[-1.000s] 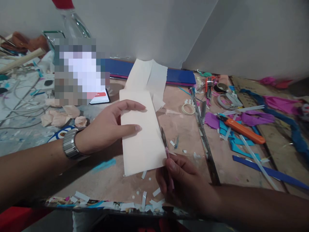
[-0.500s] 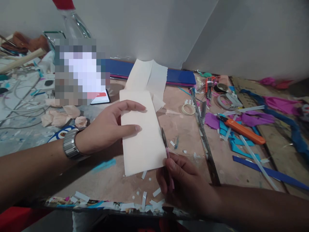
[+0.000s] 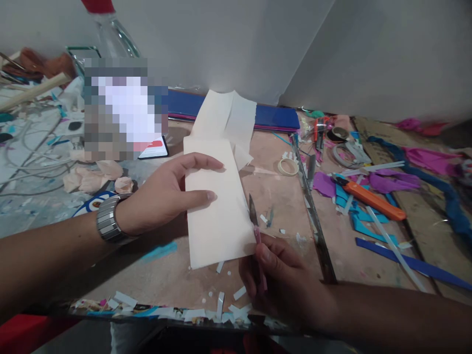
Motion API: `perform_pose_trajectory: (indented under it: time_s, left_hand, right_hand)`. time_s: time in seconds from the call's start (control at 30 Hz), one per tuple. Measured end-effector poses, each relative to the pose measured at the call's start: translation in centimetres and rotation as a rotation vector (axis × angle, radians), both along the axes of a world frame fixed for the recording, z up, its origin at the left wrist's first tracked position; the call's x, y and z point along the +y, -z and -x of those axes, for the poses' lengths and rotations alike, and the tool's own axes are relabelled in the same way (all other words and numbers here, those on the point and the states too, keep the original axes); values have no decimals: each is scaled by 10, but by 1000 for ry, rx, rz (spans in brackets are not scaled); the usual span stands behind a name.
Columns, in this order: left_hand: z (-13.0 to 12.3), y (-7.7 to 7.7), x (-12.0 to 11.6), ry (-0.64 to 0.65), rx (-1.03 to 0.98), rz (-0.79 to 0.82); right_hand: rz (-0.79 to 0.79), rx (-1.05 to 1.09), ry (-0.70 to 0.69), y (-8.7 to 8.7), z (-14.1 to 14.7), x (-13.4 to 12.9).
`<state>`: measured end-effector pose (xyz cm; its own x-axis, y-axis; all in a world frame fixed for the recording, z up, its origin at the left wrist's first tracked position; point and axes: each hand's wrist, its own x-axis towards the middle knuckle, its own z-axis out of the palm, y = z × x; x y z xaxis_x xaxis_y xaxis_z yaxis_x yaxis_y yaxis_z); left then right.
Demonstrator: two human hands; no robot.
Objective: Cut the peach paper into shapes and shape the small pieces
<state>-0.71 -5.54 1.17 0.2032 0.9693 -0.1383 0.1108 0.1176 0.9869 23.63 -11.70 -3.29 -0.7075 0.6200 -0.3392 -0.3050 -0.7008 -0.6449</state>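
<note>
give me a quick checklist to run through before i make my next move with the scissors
1. Left hand on the cream sheet: ok, thumb and forefinger rest on it.
2. Pink-handled scissors in the right hand: ok.
3. Left fingertips away from the visible blade: ok.
4. Second blade's position: cannot tell, it is not clearly visible.
5. Table free of scraps near the sheet: not ok, a white scrap lies at its lower edge.
6. Orange cutter blade drawn in: cannot tell, its tip is too small to read.
</note>
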Motion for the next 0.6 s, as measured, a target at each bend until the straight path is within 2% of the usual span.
perform_pose_trajectory:
  time_s: [0.43,0.6]
  left_hand:
    - [-1,-1,0,12,2,16]
    - [1,3,2,-23,-17,-32]
  right_hand:
    - [24,-25,27,-5,4,3]
    - [6,-15,34,-4,2,1]
